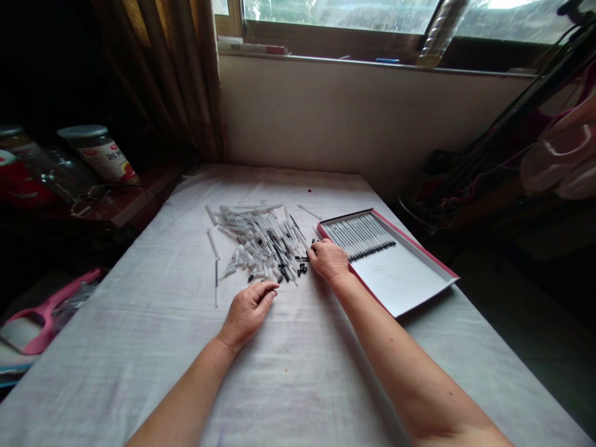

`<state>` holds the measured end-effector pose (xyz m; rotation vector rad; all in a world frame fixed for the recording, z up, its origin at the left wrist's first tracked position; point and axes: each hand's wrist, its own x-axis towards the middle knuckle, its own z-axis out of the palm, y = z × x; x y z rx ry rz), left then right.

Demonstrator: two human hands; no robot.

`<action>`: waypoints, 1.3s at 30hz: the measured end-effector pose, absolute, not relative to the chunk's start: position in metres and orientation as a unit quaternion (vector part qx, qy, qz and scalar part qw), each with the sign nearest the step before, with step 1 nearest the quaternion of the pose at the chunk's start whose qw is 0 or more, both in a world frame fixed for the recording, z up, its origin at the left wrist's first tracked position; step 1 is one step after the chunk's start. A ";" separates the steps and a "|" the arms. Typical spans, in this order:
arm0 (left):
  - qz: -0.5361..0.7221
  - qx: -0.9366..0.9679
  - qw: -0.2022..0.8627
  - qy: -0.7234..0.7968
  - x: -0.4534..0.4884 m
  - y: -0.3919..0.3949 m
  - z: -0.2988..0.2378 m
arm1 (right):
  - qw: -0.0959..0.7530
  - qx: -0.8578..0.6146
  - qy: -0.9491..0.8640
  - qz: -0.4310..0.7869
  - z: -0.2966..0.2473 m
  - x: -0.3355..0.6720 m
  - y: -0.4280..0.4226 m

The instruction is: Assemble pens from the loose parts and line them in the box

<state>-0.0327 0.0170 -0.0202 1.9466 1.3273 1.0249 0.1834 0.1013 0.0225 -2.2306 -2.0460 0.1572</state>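
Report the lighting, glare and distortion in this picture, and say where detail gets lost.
Head view: window bright, washed out in places; head view: upper left corner and right-hand floor sunk in darkness; head view: soft shadow on the tablecloth beside the right forearm; head view: edges look stretched; head view: pale pieces in the pile of pen parts blend together.

Could read no text with certainty; saw only blurred dark characters and red marks on the white label (109,159) of a jar (99,153), far left.
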 end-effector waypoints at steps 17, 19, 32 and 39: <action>0.379 0.735 0.268 0.494 -0.034 0.018 -0.024 | 0.030 -0.774 -0.624 0.101 0.034 0.176 0.117; 0.379 0.735 0.267 0.494 -0.034 0.018 -0.024 | 0.045 -0.775 -0.624 0.094 0.035 0.180 0.110; 0.421 0.782 0.046 0.457 -0.030 0.008 -0.013 | 0.459 -0.546 -0.596 0.369 -0.017 0.188 0.017; 0.332 0.853 0.019 0.402 -0.031 0.010 -0.017 | 0.457 -0.481 -0.584 0.468 -0.011 0.183 0.019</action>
